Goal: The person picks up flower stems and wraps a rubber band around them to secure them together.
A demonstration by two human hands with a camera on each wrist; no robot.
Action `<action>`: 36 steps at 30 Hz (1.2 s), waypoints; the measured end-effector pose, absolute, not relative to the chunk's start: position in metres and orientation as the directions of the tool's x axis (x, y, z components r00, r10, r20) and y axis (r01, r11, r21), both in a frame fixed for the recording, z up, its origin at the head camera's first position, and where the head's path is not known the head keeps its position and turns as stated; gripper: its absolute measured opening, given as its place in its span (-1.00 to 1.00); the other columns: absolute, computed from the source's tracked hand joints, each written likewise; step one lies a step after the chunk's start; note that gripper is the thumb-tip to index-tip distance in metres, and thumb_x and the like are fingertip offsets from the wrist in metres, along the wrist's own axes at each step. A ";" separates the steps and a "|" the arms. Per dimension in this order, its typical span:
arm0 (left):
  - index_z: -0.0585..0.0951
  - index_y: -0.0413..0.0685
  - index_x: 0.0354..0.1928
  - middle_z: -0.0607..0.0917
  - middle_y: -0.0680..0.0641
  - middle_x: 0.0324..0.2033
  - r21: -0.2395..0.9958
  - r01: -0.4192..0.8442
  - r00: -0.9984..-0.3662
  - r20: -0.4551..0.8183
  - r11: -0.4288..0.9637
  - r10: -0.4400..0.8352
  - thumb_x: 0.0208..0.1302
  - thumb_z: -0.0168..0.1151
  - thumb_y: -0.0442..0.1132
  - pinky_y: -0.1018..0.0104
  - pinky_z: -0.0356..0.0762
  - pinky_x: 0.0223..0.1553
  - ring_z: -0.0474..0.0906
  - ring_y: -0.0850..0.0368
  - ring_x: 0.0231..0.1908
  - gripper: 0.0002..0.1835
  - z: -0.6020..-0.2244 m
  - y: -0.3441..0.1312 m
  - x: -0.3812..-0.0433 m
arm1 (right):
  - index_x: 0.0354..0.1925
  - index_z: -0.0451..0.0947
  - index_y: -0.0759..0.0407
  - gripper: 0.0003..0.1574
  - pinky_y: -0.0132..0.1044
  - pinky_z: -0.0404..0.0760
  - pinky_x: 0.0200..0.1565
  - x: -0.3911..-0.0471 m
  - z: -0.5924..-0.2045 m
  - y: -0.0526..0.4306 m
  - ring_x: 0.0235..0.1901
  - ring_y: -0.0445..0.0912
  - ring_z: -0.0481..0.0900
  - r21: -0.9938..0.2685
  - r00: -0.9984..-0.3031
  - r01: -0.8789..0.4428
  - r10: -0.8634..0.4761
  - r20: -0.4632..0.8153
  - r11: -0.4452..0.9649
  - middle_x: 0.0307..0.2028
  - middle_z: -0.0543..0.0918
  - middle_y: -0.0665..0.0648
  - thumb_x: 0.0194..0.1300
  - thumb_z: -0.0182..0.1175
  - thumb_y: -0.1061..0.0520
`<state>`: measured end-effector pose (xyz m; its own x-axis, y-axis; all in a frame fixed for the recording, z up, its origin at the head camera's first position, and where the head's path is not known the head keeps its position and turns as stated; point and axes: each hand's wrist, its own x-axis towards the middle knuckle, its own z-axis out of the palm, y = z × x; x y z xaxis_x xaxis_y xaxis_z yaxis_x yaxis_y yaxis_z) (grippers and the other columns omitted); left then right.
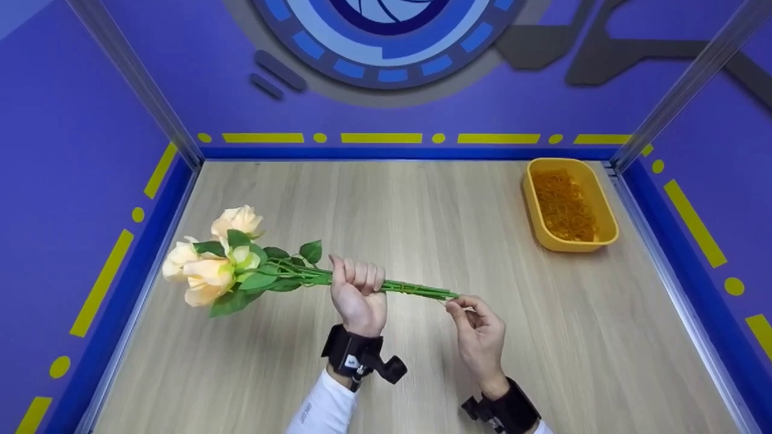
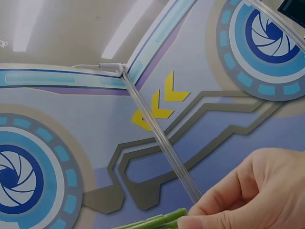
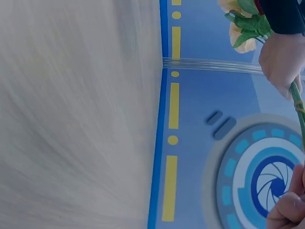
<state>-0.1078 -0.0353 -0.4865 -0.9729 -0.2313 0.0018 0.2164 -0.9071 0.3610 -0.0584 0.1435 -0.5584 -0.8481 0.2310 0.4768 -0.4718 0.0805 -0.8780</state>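
Note:
A bunch of peach artificial roses (image 1: 208, 278) with green leaves lies across the head view, blooms to the left. My left hand (image 1: 360, 294) grips the bundled green stems (image 1: 425, 291) around their middle, palm side up. A tan rubber band (image 3: 299, 107) circles the stems to the right of that hand. At the cut ends, my right hand (image 1: 481, 337) pinches a thin strand that looks like part of the band, thumb against forefinger. The left wrist view shows the stem ends (image 2: 164, 218) beside the right fingertips. What lies inside the left fist is hidden.
A yellow tub (image 1: 609, 226) full of rubber bands (image 1: 564, 208) stands at the back right of the wooden table (image 1: 422, 199). Blue printed panels (image 1: 386, 114) wall the table at the back and both sides, with metal posts in the corners.

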 end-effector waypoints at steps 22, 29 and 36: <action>-0.08 0.06 -0.56 -0.07 0.12 -0.67 0.417 0.209 -0.977 0.054 -0.885 -0.206 0.77 -0.52 0.04 0.28 -0.25 -0.45 -0.19 0.20 -0.65 -0.44 -0.488 -0.021 -0.105 | -0.33 0.80 0.23 -0.58 -0.50 0.05 -0.67 -0.065 -0.552 0.132 -0.68 -0.35 0.10 -0.565 -0.567 -0.637 0.178 0.804 0.525 -0.46 0.79 0.14 -0.19 0.57 0.57; -0.07 0.07 -0.56 -0.07 0.13 -0.67 0.393 0.141 -0.990 0.069 -0.909 -0.123 0.76 -0.54 0.03 0.30 -0.26 -0.45 -0.19 0.21 -0.65 -0.44 -0.492 -0.022 -0.104 | -0.32 0.80 0.20 -0.85 -0.47 0.45 -0.57 -0.065 -0.537 0.146 -0.59 -0.21 0.54 -0.468 -0.554 -0.706 -0.002 0.833 0.532 -0.44 0.77 0.09 0.11 0.58 0.29; -0.07 0.06 -0.56 -0.06 0.13 -0.67 0.418 0.079 -0.997 0.055 -0.905 -0.061 0.77 -0.51 0.04 0.32 -0.22 -0.46 -0.16 0.22 -0.66 -0.43 -0.501 -0.018 -0.103 | -0.29 0.77 0.17 -0.86 -0.50 0.49 -0.50 -0.077 -0.515 0.168 -0.56 -0.23 0.56 -0.398 -0.554 -0.766 -0.204 0.807 0.504 -0.45 0.74 0.02 0.34 0.47 0.11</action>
<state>-0.1032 -0.0183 -0.5005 -0.9966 -0.0612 0.0552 0.0787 -0.9050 0.4181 -0.0774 0.1677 -0.5155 -0.5537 -0.2036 0.8074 -0.7663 0.5039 -0.3985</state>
